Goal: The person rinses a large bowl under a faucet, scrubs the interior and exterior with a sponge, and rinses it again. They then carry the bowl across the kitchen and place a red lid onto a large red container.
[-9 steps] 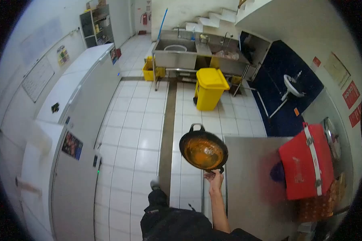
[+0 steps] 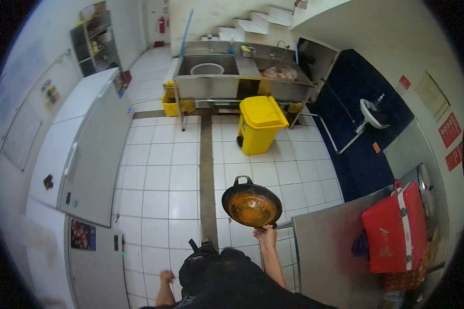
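Observation:
My right hand (image 2: 265, 236) is closed on the near loop handle of a black wok (image 2: 251, 206). The wok is tilted so that its inside shows, coated with an orange-brown residue. Its other loop handle points away from me, above the tiled floor. At the lower left, my left hand (image 2: 166, 277) hangs beside my dark clothing, small in view. Its fingers look loosely curled, and nothing shows in them.
A yellow pedal bin (image 2: 263, 126) stands ahead, before a steel double sink (image 2: 209, 85). White freezers (image 2: 95, 149) line the left. On my right is a steel table (image 2: 325, 247) bearing a red cooler box (image 2: 394, 229). A small washbasin (image 2: 372, 114) hangs on the right wall.
The sink and bin appear lower and larger, and the table has shifted in view as I move forward. My left hand has come into view. The wok stays in my right hand.

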`<state>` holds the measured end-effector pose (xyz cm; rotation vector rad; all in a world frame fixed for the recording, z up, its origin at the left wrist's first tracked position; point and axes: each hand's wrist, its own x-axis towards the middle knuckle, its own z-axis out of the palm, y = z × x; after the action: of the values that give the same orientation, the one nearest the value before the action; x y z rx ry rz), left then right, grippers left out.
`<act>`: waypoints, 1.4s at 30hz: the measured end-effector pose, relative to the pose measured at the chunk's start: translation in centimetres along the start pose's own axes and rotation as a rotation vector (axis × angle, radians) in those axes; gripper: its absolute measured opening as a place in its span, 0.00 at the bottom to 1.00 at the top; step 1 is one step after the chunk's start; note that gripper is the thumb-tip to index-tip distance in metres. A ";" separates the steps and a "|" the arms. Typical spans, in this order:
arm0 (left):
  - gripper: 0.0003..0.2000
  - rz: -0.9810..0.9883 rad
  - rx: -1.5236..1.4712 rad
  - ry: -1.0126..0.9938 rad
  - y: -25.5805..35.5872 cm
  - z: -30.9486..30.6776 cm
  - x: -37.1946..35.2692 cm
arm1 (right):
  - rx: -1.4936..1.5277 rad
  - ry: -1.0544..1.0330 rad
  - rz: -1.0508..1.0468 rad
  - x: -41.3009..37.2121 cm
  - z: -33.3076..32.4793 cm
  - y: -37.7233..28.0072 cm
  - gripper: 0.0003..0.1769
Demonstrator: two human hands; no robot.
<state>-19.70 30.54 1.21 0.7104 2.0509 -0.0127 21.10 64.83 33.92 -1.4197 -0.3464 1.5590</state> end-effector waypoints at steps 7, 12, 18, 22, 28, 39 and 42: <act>0.14 0.566 -0.192 0.427 39.9 -36.3 18.9 | 0.120 0.155 -0.036 10.8 13.1 -7.0 0.15; 0.14 0.842 -0.474 0.444 62.5 -44.9 19.9 | 0.149 0.133 -0.091 26.6 20.9 -14.1 0.13; 0.19 0.407 -0.120 0.205 56.6 -36.7 31.4 | 0.165 -0.024 -0.123 44.4 35.3 -27.4 0.12; 0.15 0.338 0.301 0.095 45.4 -27.3 30.2 | 0.209 -0.134 -0.150 59.6 43.5 -35.1 0.12; 0.13 -0.381 -0.236 -0.018 49.6 -35.6 26.9 | 0.161 -0.135 -0.125 81.4 54.0 -42.5 0.11; 0.12 0.431 -0.393 0.440 101.5 -78.0 54.2 | 0.160 0.067 -0.117 98.5 62.8 -44.7 0.17; 0.11 0.642 -0.445 0.318 112.4 -83.1 58.1 | 0.048 0.019 -0.132 97.5 63.8 -45.7 0.26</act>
<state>-52.43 175.09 32.00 1.0947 1.9208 0.9427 -0.68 187.85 26.51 -1.3470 -0.3815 1.4366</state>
